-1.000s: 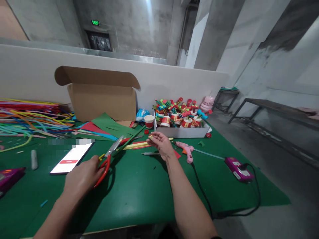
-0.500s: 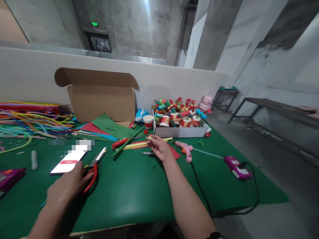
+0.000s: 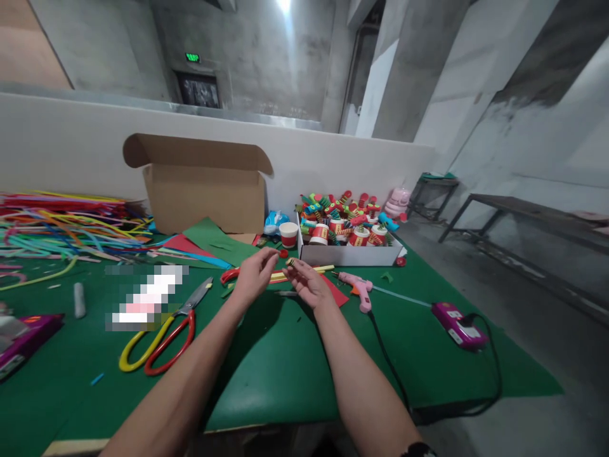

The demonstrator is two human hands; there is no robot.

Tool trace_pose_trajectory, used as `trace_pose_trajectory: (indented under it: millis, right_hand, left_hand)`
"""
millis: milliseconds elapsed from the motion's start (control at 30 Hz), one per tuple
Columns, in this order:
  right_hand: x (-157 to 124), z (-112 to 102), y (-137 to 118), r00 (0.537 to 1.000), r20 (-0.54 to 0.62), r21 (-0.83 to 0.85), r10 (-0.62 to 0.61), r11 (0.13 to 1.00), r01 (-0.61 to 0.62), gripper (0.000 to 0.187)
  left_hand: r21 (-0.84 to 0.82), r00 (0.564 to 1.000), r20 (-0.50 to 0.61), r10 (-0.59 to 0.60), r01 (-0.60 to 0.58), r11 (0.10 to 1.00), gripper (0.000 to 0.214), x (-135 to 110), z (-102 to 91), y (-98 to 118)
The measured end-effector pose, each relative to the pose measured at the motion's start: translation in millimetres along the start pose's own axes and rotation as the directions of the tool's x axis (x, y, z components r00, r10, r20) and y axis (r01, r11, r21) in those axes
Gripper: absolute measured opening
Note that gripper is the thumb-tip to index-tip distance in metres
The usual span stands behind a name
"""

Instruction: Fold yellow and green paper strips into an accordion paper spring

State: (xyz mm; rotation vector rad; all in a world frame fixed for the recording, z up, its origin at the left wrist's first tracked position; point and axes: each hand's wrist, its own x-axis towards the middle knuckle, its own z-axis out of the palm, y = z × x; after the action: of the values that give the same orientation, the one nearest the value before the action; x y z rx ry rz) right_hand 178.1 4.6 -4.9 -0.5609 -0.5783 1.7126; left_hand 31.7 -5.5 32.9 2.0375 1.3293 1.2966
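Near the middle of the table, my right hand [image 3: 308, 284] pinches a small folded paper strip [image 3: 290, 261], striped yellow and dark green. My left hand [image 3: 257, 273] is just left of it, with its fingers bent together; whatever they hold, if anything, is hidden. Beneath the hands lie yellow paper strips [image 3: 323, 270], a piece of red paper [image 3: 337, 291] and a grey pen-like stick [image 3: 287, 294]. A red-handled tool [image 3: 229, 275] is partly covered by my left hand. Left of my left forearm, scissors [image 3: 183, 320] with one yellow and one red handle lie apart from both hands.
A white box [image 3: 352, 256] of colourful paper-cup figures stands behind my hands, beside a paper cup [image 3: 288, 235]. A pink glue gun [image 3: 358, 288] and its corded purple unit [image 3: 459, 325] lie right. Paper strips [image 3: 71, 222] pile up left, near an open cardboard box [image 3: 204, 197].
My left hand has let go of the scissors and moved right and forward to my right hand. The scissors now lie on the table. My right hand still pinches the paper strip.
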Motion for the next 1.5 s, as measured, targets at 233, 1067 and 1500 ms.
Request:
trace_pose_trajectory:
  millis: [233,1067,1500]
  right_hand:
    - [-2,0,-1,0.999,0.027,-0.067,0.02,0.998,-0.019,0.012]
    - [0,-1,12,0.983,0.135,-0.323,0.121,0.944,-0.072,0.028]
    - [1,-3,-11,0.999,0.011,-0.241,-0.042,0.969,0.044,0.018]
  left_hand:
    - [-0.24,0.996,-0.035,-0.088,0.077,0.968,0.025,-15,18.5,-34]
    - [-0.808,0.872,0.352,-0.341,0.467,0.36,0.03,-14,25.8,-26]
    - [-0.651,0.972,0.041,-0.233,0.203,0.731,0.044,-2,-12.1,-42]
